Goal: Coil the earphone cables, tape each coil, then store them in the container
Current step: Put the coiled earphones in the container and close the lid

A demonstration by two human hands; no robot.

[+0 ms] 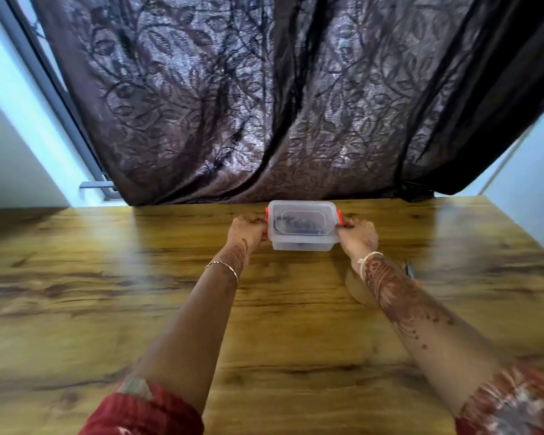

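Observation:
A clear plastic container [302, 243] with a lid and orange side clips sits on the wooden table [139, 293] near its far edge. Dark coiled earphone cables [299, 226] show dimly through the lid. My left hand [248, 230] grips the container's left end at the orange clip. Over on the opposite end, my right hand [357, 235] holds the other clip. Both arms reach straight forward.
A roll of brown tape [357, 288] lies on the table under my right forearm, partly hidden. A small dark tool with an orange tip [410, 271] lies just right of that arm. A dark patterned curtain [264, 105] hangs behind the table's far edge.

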